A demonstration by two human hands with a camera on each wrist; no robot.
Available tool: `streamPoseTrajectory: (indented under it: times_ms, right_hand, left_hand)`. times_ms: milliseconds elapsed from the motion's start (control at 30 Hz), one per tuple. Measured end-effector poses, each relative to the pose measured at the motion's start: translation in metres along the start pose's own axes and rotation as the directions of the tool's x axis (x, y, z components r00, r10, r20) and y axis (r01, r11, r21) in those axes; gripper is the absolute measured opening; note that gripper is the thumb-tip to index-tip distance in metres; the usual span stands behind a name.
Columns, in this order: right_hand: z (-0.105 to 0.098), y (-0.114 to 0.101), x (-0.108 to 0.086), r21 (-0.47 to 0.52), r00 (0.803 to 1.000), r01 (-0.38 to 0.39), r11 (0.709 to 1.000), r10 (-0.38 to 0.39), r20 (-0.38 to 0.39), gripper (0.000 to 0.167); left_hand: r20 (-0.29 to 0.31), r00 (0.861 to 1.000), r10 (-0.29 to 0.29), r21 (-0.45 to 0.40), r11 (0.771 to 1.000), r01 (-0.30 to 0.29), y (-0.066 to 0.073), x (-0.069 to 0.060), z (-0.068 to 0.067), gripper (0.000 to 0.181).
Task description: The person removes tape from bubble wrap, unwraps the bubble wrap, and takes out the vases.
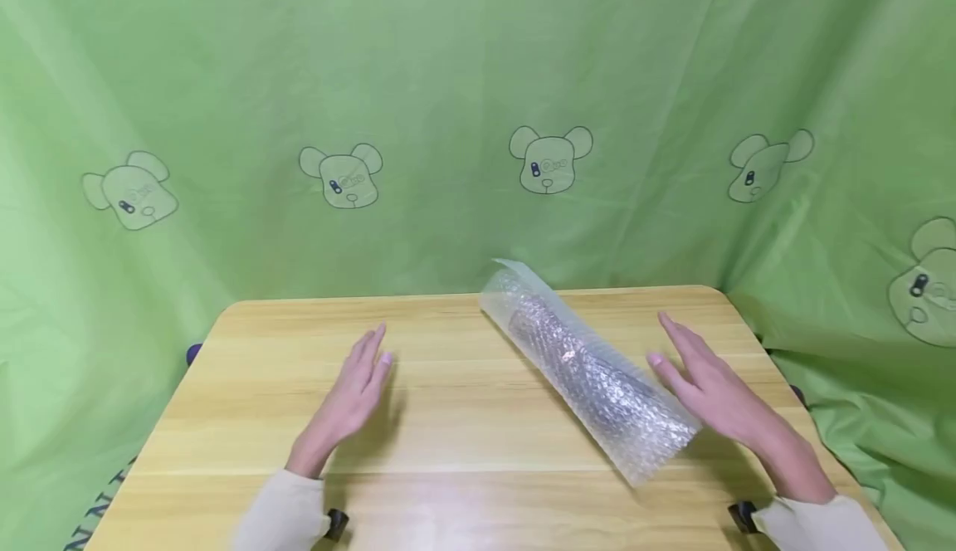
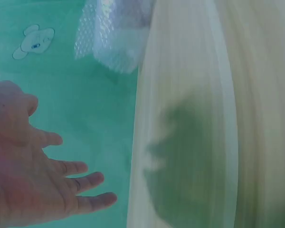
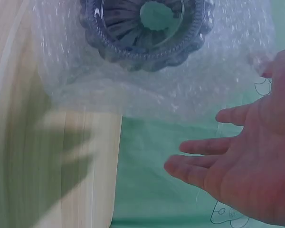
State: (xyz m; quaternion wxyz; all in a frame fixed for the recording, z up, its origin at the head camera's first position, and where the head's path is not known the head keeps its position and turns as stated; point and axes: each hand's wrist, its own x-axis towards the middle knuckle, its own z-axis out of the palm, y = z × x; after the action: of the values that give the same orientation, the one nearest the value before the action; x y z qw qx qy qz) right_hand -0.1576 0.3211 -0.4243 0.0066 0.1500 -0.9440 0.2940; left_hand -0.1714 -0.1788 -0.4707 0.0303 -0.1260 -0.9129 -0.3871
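A roll of clear bubble wrap [image 1: 590, 377] lies slantwise on the wooden table, right of the middle. Inside it is a clear glass piece [image 3: 149, 52] with a scalloped, beaded rim, seen through the wrap's near end in the right wrist view; the rest is blurred by the bubbles. My right hand [image 1: 717, 393] hovers just right of the roll, fingers straight and thumb close to the wrap; whether it touches cannot be told. Over the left part of the table, apart from the roll, my left hand [image 1: 347, 397] is held with its fingers extended, holding nothing.
The light wooden table [image 1: 448, 426] has rounded far corners. Behind it and along both sides hangs a green cloth [image 1: 448, 61] printed with bear heads. Both hands cast shadows on the tabletop.
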Motion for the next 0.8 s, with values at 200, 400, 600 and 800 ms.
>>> streamPoseTrajectory:
  times_ms: [200, 400, 600, 800]
  right_hand:
    - [0.005, -0.004, 0.001, 0.059, 0.999, -0.008, 0.998, 0.005, 0.054, 0.074]
    - [0.011, -0.009, 0.006, 0.089, 0.997, -0.009, 0.996, 0.002, 0.08, 0.078]
    - [0.011, -0.01, 0.005, 0.124, 0.993, -0.034, 0.992, 0.02, 0.113, 0.078]
    - [0.012, -0.011, 0.006, 0.131, 0.991, -0.05, 0.99, 0.032, 0.131, 0.078]
  left_hand:
    - [0.049, 0.999, 0.011, -0.199, 0.98, -0.001, 0.02, 0.014, 0.03, 0.061]
    - [0.07, 0.998, -0.004, -0.315, 0.949, 0.026, 0.037, 0.018, 0.055, 0.059]
    - [0.131, 0.988, -0.084, -0.456, 0.88, 0.135, 0.055, 0.023, 0.073, 0.067]
    - [0.252, 0.952, -0.173, -0.626, 0.721, 0.297, 0.069, 0.032, 0.095, 0.079]
